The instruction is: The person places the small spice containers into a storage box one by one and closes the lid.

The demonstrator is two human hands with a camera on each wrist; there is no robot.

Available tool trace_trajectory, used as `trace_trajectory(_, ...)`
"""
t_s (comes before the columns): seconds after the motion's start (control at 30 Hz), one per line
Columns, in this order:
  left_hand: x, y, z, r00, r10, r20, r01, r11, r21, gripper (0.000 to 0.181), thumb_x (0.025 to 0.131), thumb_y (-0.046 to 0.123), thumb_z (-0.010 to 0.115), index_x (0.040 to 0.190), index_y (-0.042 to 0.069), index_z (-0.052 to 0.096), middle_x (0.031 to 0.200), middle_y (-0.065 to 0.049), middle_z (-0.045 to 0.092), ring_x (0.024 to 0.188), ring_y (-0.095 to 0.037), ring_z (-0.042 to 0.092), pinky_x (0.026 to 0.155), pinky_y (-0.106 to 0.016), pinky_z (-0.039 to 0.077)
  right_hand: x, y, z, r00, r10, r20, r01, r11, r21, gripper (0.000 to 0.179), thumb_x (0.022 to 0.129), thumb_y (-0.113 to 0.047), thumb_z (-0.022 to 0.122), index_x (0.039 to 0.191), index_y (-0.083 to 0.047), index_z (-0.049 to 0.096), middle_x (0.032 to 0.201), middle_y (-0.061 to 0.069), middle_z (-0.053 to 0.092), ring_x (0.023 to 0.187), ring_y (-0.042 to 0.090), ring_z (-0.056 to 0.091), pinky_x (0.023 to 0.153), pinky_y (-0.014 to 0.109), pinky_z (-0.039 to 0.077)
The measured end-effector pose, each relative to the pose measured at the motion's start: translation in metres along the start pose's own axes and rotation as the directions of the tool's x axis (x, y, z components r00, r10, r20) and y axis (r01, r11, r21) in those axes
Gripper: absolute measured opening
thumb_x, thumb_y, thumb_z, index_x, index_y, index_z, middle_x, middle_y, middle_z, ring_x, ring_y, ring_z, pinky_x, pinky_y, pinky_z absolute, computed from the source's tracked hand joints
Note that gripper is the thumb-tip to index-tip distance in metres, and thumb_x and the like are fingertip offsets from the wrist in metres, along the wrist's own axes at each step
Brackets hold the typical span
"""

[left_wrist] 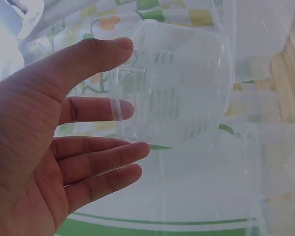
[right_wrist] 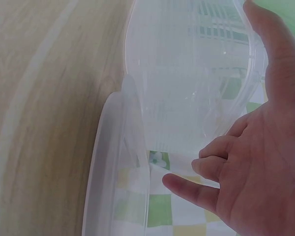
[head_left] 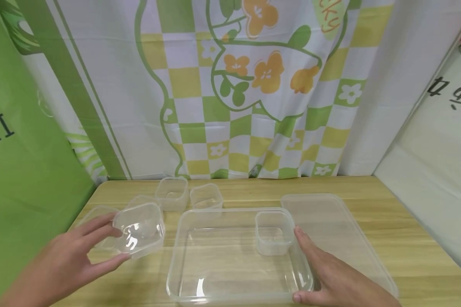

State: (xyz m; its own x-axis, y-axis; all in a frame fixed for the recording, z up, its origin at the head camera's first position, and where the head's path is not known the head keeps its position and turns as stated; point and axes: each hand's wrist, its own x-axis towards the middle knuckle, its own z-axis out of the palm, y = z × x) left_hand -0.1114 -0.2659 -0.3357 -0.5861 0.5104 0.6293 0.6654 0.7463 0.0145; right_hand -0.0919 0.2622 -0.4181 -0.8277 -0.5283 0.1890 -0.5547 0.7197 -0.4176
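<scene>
My left hand (head_left: pixel 74 249) pinches a small clear plastic container (head_left: pixel 144 228) by its side, thumb on one face and fingertips on the other. That container is tilted and held left of a large clear plastic box (head_left: pixel 236 296). Inside the box, toward its back right corner, sits another small container (head_left: pixel 274 245). Against the box's right side rests my right hand (head_left: pixel 330 273), its index finger along the side and its thumb near the front corner. In the right wrist view the fingers (right_wrist: pixel 194 191) look loosely bent beside the box wall (right_wrist: pixel 182 98).
Behind the left hand stand more small clear containers, among them one at the back (head_left: pixel 173 198) and one beside it (head_left: pixel 206 198). A large flat clear lid (head_left: pixel 353 238) lies on the wooden table (head_left: pixel 399 213) at the right. Patterned curtains (head_left: pixel 230 128) hang behind the table.
</scene>
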Motion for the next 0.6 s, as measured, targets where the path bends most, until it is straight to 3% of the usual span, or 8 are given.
trace_trajectory(0.13, 0.006, 0.007, -0.002, 0.998, 0.049, -0.031, -0.048, 0.999, 0.020, 0.052, 0.097, 0.069, 0.054, 0.097, 0.020, 0.073, 0.119, -0.011, 0.070, 0.074, -0.026, 0.073, 0.053, -0.033, 0.055, -0.001, 0.000, 0.000, 1.000, -0.005, -0.005, 0.004, 1.000, -0.014, 0.122, 0.084, -0.060, 0.079, 0.164, -0.004, 0.007, 0.163, 0.023, 0.027, 0.138, 0.035, 0.043, 0.104, 0.048, 0.048)
trace_trajectory(0.2, 0.009, 0.011, -0.002, 0.997, 0.071, -0.041, -0.070, 0.997, 0.022, 0.054, 0.099, 0.068, 0.049, 0.097, 0.019, 0.072, 0.118, -0.010, 0.070, 0.078, -0.026, 0.074, 0.054, -0.032, 0.055, -0.001, 0.000, 0.000, 1.000, -0.008, -0.008, 0.008, 1.000, -0.024, 0.122, 0.084, -0.060, 0.078, 0.164, -0.005, 0.006, 0.162, 0.024, 0.027, 0.138, 0.035, 0.044, 0.103, 0.050, 0.048)
trace_trajectory(0.4, 0.014, 0.020, 0.001, 0.990, 0.120, -0.071, -0.123, 0.992, -0.032, 0.050, 0.099, 0.065, 0.052, 0.098, 0.019, 0.072, 0.116, -0.011, 0.071, 0.080, -0.027, 0.074, 0.055, -0.026, 0.054, -0.001, 0.001, 0.001, 1.000, -0.014, -0.009, 0.014, 0.999, -0.032, 0.122, 0.084, -0.061, 0.078, 0.164, -0.004, 0.006, 0.162, 0.024, 0.027, 0.138, 0.034, 0.044, 0.103, 0.050, 0.048)
trace_trajectory(0.6, 0.017, 0.028, 0.001, 0.994, 0.105, -0.038, -0.107, 0.992, -0.064, 0.049, 0.098, 0.065, 0.056, 0.100, 0.020, 0.073, 0.123, -0.012, 0.070, 0.090, -0.029, 0.075, 0.067, -0.028, 0.058, 0.001, 0.000, 0.002, 1.000, -0.024, -0.016, 0.024, 0.999, -0.031, 0.122, 0.083, -0.060, 0.079, 0.164, -0.001, 0.008, 0.162, 0.024, 0.028, 0.138, 0.034, 0.044, 0.103, 0.048, 0.048)
